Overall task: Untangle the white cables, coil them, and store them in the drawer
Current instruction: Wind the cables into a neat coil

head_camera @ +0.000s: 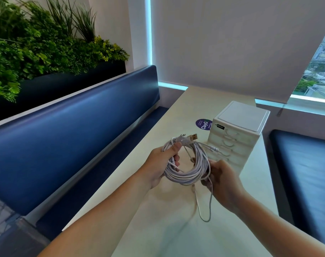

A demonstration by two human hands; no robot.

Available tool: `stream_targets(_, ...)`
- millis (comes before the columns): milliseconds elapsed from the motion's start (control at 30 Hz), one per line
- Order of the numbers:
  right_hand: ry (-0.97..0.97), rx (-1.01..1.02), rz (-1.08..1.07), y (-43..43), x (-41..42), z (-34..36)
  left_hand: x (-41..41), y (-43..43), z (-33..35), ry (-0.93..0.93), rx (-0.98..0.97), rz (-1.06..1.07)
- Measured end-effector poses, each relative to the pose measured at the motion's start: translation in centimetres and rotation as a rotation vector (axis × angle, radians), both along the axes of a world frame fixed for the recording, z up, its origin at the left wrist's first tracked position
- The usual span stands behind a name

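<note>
Currently, the white cables (pixel 185 176) form one coil held above the surface (pixel 176 238), just in front of the small white drawer unit (pixel 239 117), whose drawers are all closed. The left hand (pixel 158 164) grips the coil's left side with its fingers curled through the loops, and the right hand (pixel 224 182) pinches the right side. One loose loop (pixel 206 219) hangs below the coil, and a USB plug (pixel 250 136) projects at the top.

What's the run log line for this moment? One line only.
stage: coiling | left hand: grips white cables | right hand: holds coil's other side | loose loop hangs toward table | drawer unit: drawers closed
</note>
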State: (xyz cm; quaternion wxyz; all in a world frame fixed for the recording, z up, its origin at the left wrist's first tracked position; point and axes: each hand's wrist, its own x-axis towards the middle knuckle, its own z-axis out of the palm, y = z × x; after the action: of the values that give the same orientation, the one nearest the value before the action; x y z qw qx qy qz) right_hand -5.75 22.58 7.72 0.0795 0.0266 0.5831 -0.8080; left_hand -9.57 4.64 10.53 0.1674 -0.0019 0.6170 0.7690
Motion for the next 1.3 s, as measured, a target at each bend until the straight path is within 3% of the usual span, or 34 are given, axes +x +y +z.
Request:
stream_targets(67,-0.015,0.03,0.009,-0.3,0.1,0.4,0.1,0.3,-0.2,0.014,-0.04,0.014)
stream_targets(167,0.019,0.315,-0.049,-0.9,-0.2,0.5,0.3,0.7,-0.9,0.024,-0.141,0.015)
stream_targets(300,-0.001,0.35,-0.054,-0.8,-0.6,0.4,0.1,0.1,-1.3,0.09,-0.316,-0.048)
stream_targets(400,-0.03,0.454,0.025,-0.5,-0.8,0.6,-0.8,-1.5,-1.3,0.189,-0.421,-0.177)
stream_targets(467,-0.044,0.533,0.096,-0.4,-0.8,0.6,-1.0,-2.1,-1.0,0.163,-0.465,-0.321)
stream_targets(633,-0.058,0.528,0.171,-0.6,-1.0,0.9,-1.1,-2.4,-0.3,0.026,-0.435,-0.434)
stream_targets(800,-0.043,0.548,0.108,-0.9,-1.3,1.2,-1.5,-3.3,0.4,-0.075,-0.194,-0.553)
stream_targets(1067,-0.122,0.465,0.164,-0.4,-1.5,1.6,-1.0,-2.9,0.5,0.06,-0.367,-0.508)
stream_targets(1300,-0.138,0.331,0.142,-0.5,-1.3,1.6,-0.5,-1.4,0.9,0.112,-0.238,-0.374)
